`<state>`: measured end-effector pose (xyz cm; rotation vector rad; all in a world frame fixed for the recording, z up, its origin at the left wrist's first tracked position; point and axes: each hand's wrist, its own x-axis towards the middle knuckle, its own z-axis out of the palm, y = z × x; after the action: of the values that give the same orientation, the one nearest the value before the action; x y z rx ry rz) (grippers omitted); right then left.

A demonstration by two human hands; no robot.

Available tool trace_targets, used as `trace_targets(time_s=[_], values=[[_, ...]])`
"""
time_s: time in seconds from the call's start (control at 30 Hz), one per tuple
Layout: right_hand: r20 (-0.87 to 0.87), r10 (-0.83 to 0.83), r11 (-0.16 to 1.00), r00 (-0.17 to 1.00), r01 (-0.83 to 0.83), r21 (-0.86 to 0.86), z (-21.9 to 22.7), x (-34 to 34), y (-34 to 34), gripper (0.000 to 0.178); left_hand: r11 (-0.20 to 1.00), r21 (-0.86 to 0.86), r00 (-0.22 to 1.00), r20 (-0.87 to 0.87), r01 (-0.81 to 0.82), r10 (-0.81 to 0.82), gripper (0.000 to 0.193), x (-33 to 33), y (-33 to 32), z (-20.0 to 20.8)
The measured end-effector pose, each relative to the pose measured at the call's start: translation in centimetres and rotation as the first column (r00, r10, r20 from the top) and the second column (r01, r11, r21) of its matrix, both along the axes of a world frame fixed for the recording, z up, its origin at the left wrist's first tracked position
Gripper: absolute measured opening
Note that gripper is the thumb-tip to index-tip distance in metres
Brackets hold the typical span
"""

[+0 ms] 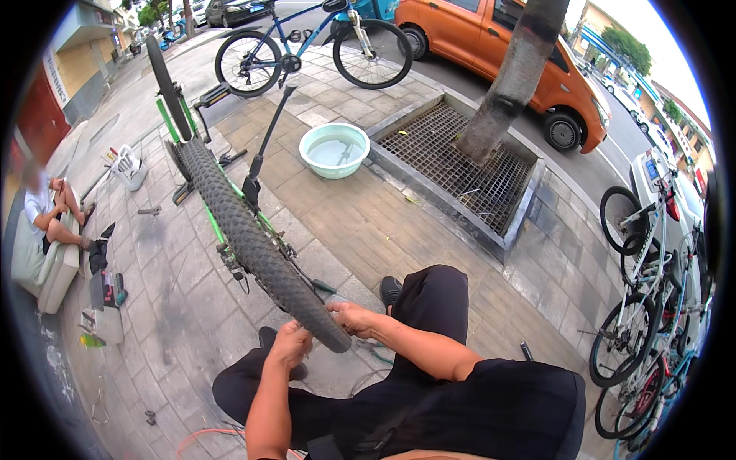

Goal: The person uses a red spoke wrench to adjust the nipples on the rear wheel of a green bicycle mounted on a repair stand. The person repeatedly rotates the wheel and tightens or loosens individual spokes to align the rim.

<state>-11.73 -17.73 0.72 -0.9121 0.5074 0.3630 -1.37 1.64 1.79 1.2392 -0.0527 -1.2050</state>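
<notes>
A green bicycle [170, 120] stands upside down before me, its thick knobby black tire [253, 234] pointing toward my lap. My left hand [291, 343] is closed at the tire's left side, near its close end. Across from it, my right hand [353, 318] has its fingers curled against the right side of the same tire. The fingertips of both hands are partly hidden by the tire. A screwdriver-like tool with a dark green handle [324, 286] lies on the paving beside my right hand.
A pale green basin [334, 150] of water stands ahead, left of a tree grate [437, 146]. A blue bicycle [295, 50] is parked beyond, near an orange van [479, 46]. Several bicycles [625, 337] line the right. At left, a person [54, 203] sits by a toolbox [107, 290].
</notes>
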Motion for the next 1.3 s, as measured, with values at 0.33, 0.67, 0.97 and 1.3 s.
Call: trace_targets(time_s=[0.33,0.67,0.97,1.3], values=[[0.083,0.166,0.958,0.983,-0.181,0.222,-4.5,1.2,-1.7,0.045,0.998,-0.056,0.986,-0.169,-0.023,0.013,0.019,0.5,-0.8,-3.2],[0.046,-0.033,0.999,0.998,0.034,-0.019,0.5,-1.2,-0.1,0.037,0.966,0.258,0.681,0.710,-0.018,-0.177,0.018,-0.9,-3.9,-0.3],[0.000,0.109,0.994,0.994,-0.109,-0.033,0.6,0.8,-0.2,0.030,0.982,-0.189,0.982,-0.182,0.022,-0.057,0.021,1.0,0.2,-1.3],[0.060,0.017,0.996,0.998,-0.012,-0.086,-1.7,-1.0,-0.2,0.034,0.944,0.321,0.682,0.707,-0.076,-0.186,0.034,0.9,-2.6,-3.9]])
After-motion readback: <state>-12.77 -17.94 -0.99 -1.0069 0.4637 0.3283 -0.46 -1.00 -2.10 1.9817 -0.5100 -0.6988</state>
